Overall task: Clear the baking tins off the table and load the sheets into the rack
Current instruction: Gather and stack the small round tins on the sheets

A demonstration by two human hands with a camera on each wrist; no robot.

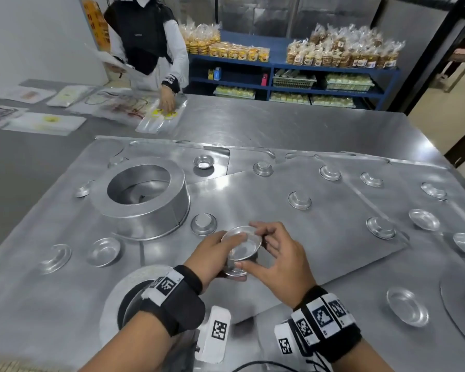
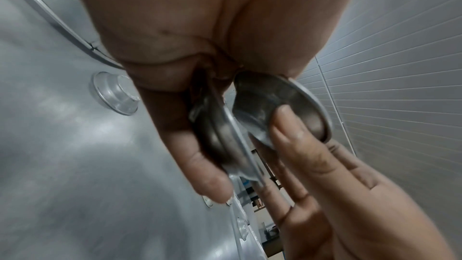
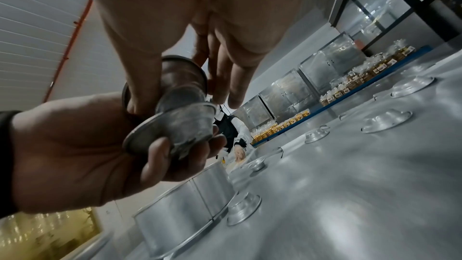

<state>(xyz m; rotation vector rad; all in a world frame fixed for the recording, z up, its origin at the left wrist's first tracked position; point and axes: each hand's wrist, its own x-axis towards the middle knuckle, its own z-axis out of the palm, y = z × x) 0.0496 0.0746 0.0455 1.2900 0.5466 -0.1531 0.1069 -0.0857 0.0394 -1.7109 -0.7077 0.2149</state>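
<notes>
Over the near middle of the table, my left hand grips a small round tart tin from below, fingers curled round it. My right hand pinches a second small tin by its rim, set mouth up on top of the first. Several more small tins lie scattered, some upside down, on overlapping flat baking sheets. A large round cake tin stands upside down at the left.
Another round tin lies under my left wrist at the near edge. At the far left of the table a person's hand handles plastic bags. Blue shelves with packed goods stand behind.
</notes>
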